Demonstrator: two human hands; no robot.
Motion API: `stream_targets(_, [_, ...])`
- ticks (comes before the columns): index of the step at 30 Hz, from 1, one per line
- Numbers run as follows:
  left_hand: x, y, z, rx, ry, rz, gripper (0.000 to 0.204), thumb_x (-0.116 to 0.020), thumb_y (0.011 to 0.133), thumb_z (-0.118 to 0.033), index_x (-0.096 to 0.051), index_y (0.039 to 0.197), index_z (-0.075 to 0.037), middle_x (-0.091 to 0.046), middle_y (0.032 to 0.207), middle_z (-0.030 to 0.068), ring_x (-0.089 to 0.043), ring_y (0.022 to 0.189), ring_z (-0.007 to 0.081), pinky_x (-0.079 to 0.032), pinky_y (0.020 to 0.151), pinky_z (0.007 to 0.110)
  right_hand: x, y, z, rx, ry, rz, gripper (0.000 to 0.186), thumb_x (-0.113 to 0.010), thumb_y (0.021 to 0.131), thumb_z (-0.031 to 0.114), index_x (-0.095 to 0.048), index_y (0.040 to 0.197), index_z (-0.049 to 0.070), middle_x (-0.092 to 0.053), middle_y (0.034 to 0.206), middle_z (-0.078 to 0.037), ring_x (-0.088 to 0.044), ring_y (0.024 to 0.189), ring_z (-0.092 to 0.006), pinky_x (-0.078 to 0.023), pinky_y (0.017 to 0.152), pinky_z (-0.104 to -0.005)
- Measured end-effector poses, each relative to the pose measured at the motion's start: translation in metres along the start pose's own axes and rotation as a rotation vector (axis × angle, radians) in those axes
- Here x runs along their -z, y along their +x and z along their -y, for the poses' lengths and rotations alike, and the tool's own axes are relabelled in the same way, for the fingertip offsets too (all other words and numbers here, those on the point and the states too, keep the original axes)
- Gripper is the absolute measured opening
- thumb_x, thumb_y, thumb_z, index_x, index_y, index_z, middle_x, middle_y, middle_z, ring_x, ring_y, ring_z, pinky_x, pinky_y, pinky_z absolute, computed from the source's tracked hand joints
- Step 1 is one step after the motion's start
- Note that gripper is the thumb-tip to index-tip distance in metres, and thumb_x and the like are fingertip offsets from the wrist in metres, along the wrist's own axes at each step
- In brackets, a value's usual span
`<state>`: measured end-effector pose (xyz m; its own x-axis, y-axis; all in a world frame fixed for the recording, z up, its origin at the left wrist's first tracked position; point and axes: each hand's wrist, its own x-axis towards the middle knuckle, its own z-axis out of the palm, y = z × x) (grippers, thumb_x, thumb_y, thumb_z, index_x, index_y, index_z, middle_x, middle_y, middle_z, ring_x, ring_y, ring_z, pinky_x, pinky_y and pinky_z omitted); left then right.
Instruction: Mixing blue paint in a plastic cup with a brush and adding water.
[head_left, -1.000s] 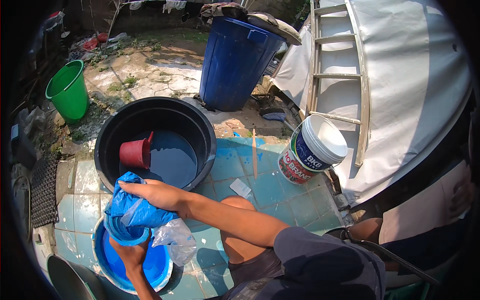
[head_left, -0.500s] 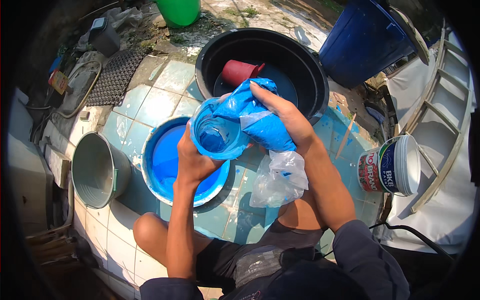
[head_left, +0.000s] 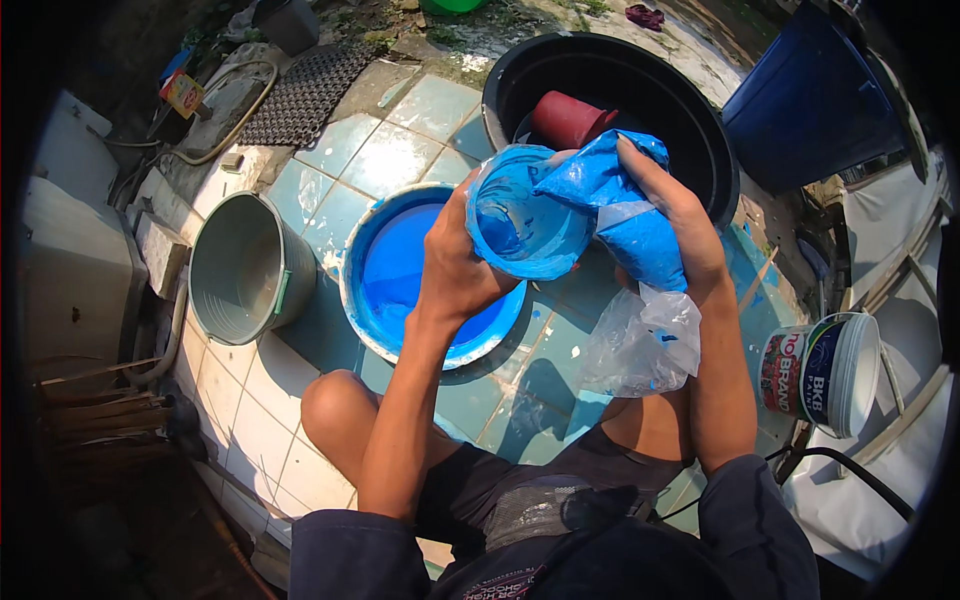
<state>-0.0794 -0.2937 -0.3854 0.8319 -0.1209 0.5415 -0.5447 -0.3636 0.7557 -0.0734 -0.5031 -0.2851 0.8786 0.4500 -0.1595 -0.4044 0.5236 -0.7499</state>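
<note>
My left hand (head_left: 455, 255) is wrapped round a clear plastic cup (head_left: 530, 245), its wall smeared with blue paint and its mouth tilted toward me. A plastic bag of blue paint (head_left: 640, 240) is squeezed in my right hand (head_left: 685, 215), and its narrow end meets the cup's right rim. From the bag's lower end hangs a crumpled clear part (head_left: 645, 345) with blue specks. Below the cup and to its left stands a basin (head_left: 350, 290) of bright blue paint, its pale rim streaked with blue. Fingers behind the cup and the bag are partly hidden.
A grey-green bucket (head_left: 280, 290) stands left of the basin. Beyond my hands is a large black tub (head_left: 725, 150) with a red dipper (head_left: 570, 120) in it. A white paint pail (head_left: 850, 380) lies tilted at right, below a dark blue bin (head_left: 810, 100). Paint-spotted tiles (head_left: 395, 155) cover the floor.
The whole view has swung, so the surroundings sit farther right. Both hands keep their hold on the cup and the bag, with little change between them.
</note>
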Motion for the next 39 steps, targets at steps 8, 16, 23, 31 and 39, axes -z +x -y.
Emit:
stream_targets(8, [0.001, 0.002, 0.004, 0.011, 0.027, -0.001, 0.088, -0.093, 0.066, -0.022, -0.049, 0.139, -0.003, -0.068, 0.121, 0.0183, -0.069, 0.109, 0.0321, -0.055, 0.094, 0.039, -0.004, -0.001, -0.002, 0.019, -0.106, -0.166, 0.046, -0.051, 0.105, 0.038, -0.063, 0.125, -0.002, -0.070, 0.114, -0.011, -0.070, 0.096, -0.0174, -0.056, 0.086, -0.0283])
stream_targets(16, [-0.003, 0.002, -0.002, 0.043, -0.010, -0.005, 0.081, -0.092, 0.066, -0.022, -0.053, 0.134, -0.002, -0.069, 0.116, 0.0155, -0.070, 0.104, 0.0281, -0.055, 0.091, 0.037, -0.012, -0.006, 0.005, -0.007, -0.144, -0.128, 0.048, -0.048, 0.106, 0.039, -0.061, 0.127, -0.002, -0.069, 0.117, -0.013, -0.069, 0.103, -0.0185, -0.056, 0.091, -0.0311])
stream_targets(23, [-0.001, -0.001, 0.004, 0.017, 0.026, -0.001, 0.089, -0.093, 0.065, -0.025, -0.049, 0.138, -0.001, -0.069, 0.119, 0.0190, -0.070, 0.107, 0.0332, -0.055, 0.093, 0.040, -0.002, 0.000, -0.005, 0.005, -0.101, -0.049, 0.049, -0.048, 0.106, 0.037, -0.059, 0.129, -0.004, -0.069, 0.116, -0.014, -0.070, 0.101, -0.0196, -0.057, 0.091, -0.0305])
stream_targets(31, [-0.002, 0.005, -0.007, 0.015, 0.025, 0.011, 0.087, -0.092, 0.066, -0.021, -0.048, 0.138, -0.001, -0.069, 0.118, 0.0187, -0.070, 0.107, 0.0328, -0.055, 0.092, 0.039, -0.012, -0.008, 0.003, 0.103, -0.250, -0.075, 0.046, -0.048, 0.106, 0.036, -0.061, 0.125, -0.004, -0.070, 0.113, -0.013, -0.070, 0.099, -0.0173, -0.056, 0.090, -0.0305])
stream_targets(39, [0.007, -0.002, 0.013, 0.033, 0.064, -0.006, 0.088, -0.092, 0.065, -0.023, -0.048, 0.139, -0.004, -0.066, 0.123, 0.0200, -0.066, 0.111, 0.0373, -0.054, 0.093, 0.042, -0.017, -0.010, -0.004, 0.280, -0.933, -0.004, 0.035, -0.053, 0.106, 0.028, -0.064, 0.129, 0.004, -0.070, 0.108, -0.007, -0.062, 0.096, -0.0103, -0.051, 0.086, -0.0277])
